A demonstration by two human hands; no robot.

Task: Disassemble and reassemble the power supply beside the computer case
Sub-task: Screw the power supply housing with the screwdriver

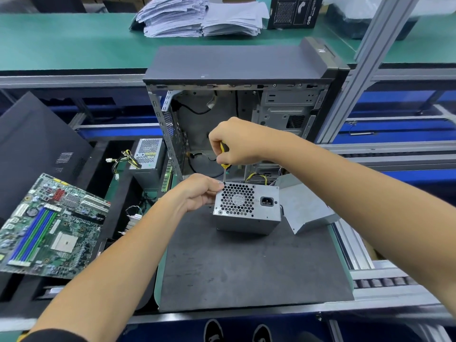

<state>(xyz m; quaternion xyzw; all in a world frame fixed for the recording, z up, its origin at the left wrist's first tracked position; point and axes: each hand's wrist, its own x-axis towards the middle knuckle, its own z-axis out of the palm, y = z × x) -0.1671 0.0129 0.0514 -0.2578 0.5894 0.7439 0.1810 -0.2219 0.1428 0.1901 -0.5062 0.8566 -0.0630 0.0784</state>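
while gripping screwdriver (224, 159), right hand (234, 141) vertical

silver power supply (246, 208), yellow-handled screwdriver (224, 156)

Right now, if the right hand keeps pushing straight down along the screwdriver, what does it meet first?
The right hand drives the screwdriver onto the power supply, apparently at its top-left corner by the left hand.

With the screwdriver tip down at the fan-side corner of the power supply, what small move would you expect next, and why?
Probably turning the screwdriver in place. The right hand grips its yellow handle upright, with the tip at the top left corner of the power supply face, while the left hand steadies that corner. Whether the screw is going in or coming out cannot be told.
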